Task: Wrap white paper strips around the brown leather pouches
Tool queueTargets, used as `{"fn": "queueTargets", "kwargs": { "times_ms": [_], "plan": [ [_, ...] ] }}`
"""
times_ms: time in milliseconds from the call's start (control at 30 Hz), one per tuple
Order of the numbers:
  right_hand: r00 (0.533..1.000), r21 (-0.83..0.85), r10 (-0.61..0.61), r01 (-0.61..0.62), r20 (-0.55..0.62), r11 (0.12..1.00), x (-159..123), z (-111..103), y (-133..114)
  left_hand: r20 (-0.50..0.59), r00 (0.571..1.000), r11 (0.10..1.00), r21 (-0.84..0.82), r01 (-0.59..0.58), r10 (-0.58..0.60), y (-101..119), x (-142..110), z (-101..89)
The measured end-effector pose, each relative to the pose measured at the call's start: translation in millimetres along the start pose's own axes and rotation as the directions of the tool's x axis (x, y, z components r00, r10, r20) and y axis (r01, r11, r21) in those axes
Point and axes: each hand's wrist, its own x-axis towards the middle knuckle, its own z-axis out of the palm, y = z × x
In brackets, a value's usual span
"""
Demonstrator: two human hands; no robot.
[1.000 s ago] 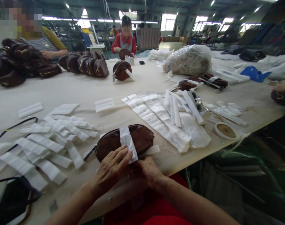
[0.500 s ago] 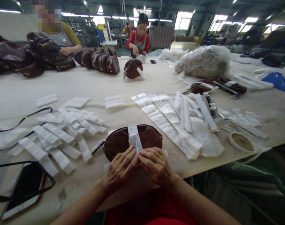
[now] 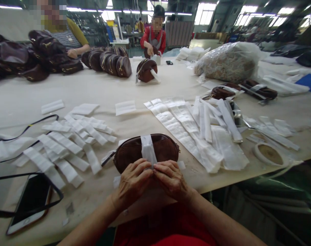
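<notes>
A small dark-brown leather bag (image 3: 124, 155) lies on the near part of the table, in front of me. Around its middle runs a white strip of wrapping sheet (image 3: 147, 147), crossing from the far edge towards me. My left hand (image 3: 136, 181) and my right hand (image 3: 172, 179) meet at the near side of the bag. Their fingers are bent and closed on the near part of the strip, fingertips almost touching. Both thumbs and the strip's end are hidden beneath the hands. A metal ring fitting (image 3: 179, 149) shows at the bag's right end.
Loose white strips (image 3: 65, 143) are scattered to the left, beside a phone (image 3: 29, 201) and a black strap (image 3: 27, 128). Longer white sheets (image 3: 181, 126) and a tape roll (image 3: 269, 153) lie right. Brown bags (image 3: 114, 63) stand further back, where two co-workers are.
Both hands stay at the bag's near side, with the fingertips shifted slightly on the strip. My view has moved a little; the far co-worker's hands have shifted slightly.
</notes>
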Motion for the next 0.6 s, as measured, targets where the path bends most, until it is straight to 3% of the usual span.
{"fn": "queueTargets", "kwargs": {
  "times_ms": [200, 400, 467, 600],
  "plan": [
    [0.998, -0.002, -0.014, 0.014, 0.059, 1.0, -8, -14, -7, -0.065, 0.997, 0.997, 0.075, -0.034, 0.039, -1, -2, 9.3],
    [0.949, -0.013, 0.0, 0.004, 0.315, 1.0, -37, -31, -39, -0.03, 0.995, 0.989, 0.116, -0.086, 0.09, -3, -10, 12.3],
    [0.953, -0.018, -0.027, 0.034, 0.301, 0.999, -40, -26, -45, -0.032, 0.995, 0.988, 0.124, -0.088, 0.093, -2, -12, 12.7],
    [0.976, 0.08, -0.139, 0.127, 0.165, 0.989, -35, -14, -45, -0.042, 0.993, 0.986, 0.13, -0.105, 0.111, -1, -12, 12.7]
  ]
}}
